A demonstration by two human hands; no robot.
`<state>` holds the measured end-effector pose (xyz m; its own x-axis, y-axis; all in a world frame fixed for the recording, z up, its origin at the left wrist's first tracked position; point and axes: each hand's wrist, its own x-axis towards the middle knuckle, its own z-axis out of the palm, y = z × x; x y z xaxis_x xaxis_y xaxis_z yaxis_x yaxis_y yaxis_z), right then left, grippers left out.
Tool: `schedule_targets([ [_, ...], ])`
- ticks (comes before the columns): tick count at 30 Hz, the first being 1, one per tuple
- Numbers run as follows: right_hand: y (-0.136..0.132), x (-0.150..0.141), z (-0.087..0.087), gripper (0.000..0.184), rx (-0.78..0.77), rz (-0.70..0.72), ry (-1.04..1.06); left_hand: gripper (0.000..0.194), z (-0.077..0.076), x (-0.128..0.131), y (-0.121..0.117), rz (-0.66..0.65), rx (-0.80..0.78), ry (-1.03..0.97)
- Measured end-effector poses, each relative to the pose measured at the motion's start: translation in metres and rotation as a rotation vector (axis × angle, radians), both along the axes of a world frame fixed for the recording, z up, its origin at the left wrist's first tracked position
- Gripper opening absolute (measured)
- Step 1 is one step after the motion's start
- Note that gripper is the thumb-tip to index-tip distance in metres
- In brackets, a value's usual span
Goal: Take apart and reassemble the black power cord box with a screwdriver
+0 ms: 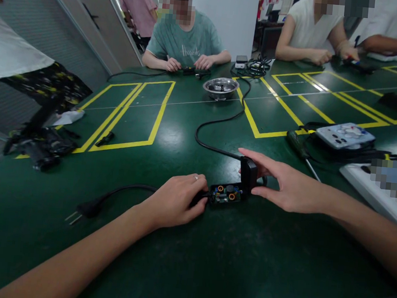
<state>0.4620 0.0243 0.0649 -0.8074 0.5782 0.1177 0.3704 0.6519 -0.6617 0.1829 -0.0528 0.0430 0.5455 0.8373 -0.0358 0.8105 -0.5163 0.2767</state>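
Note:
A black power adapter (225, 194) lies uncovered on the green table, its circuit board and copper coils showing. My left hand (179, 199) is closed round the cord at the adapter's left end. That cord (125, 190) runs left to a two-pin plug (89, 210). Between the thumb and fingers of my right hand (282, 182) is the black adapter cover (248, 174), tilted upright over the right end of the board. Whether the cover touches the lower shell I cannot tell. Another black cable (205, 146) passes behind the cover and winds toward the back.
A metal bowl (221, 88) with small parts stands mid-table. To the right lie a screwdriver (298, 144), a patterned device (345, 135) and a white tray (376, 183). Black camera-like gear (42, 147) sits left. Yellow tape (157, 122) marks the table (188, 264). Co-workers sit opposite.

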Motion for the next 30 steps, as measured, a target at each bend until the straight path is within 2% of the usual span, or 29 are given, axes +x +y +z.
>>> schedule_targets([
  [8,-0.001,0.0,0.001,0.083,0.025,-0.008,-0.023,0.009,0.001,0.001,0.001,-0.001,0.007,-0.001],
  [13,-0.006,-0.005,-0.005,0.082,0.071,0.016,0.002,0.009,0.001,0.0,0.0,-0.012,0.005,-0.009],
  [25,-0.015,-0.016,-0.023,0.041,0.344,0.163,-0.044,0.009,0.0,-0.001,0.001,0.002,0.005,-0.015],
  [28,-0.013,-0.017,-0.022,0.04,0.333,0.162,-0.016,0.009,0.001,-0.001,0.001,0.0,0.009,-0.016],
  [30,-0.01,-0.017,-0.021,0.041,0.267,0.176,-0.002,0.009,0.001,-0.001,0.0,-0.005,0.016,-0.003],
])
